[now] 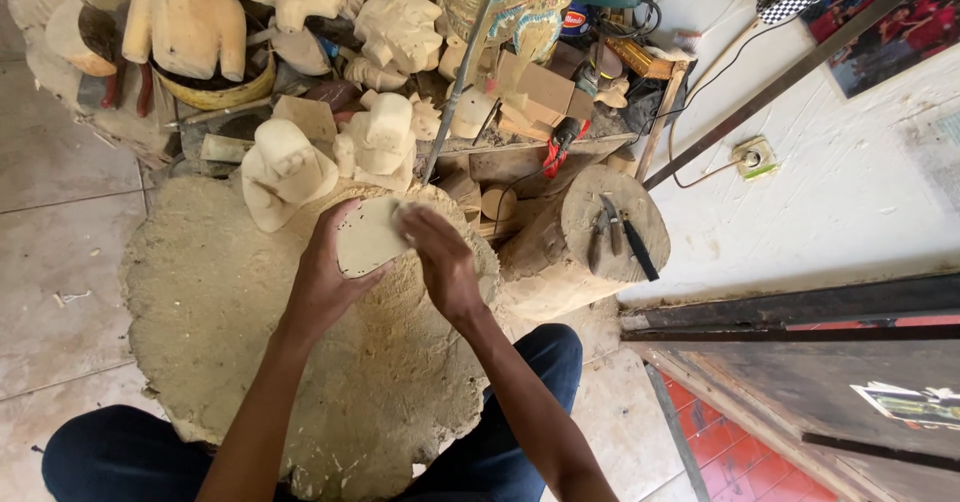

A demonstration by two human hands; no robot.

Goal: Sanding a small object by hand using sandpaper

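Note:
My left hand (325,277) grips a pale, flat, rounded piece of wood (366,239) from its left edge, holding it up over a mound of sawdust (220,312). My right hand (440,262) rests on the piece's right side with fingers pressed to its surface; whether it holds something small is hidden. Dark dots run along the piece's left rim.
Unfinished pale wood carvings (285,167) stand just beyond my hands, with more stacked behind. A log stump (585,252) at the right carries pliers and a knife (615,232). A painted carved figure (520,2), a power tool, cables and a wall socket (755,157) lie farther right.

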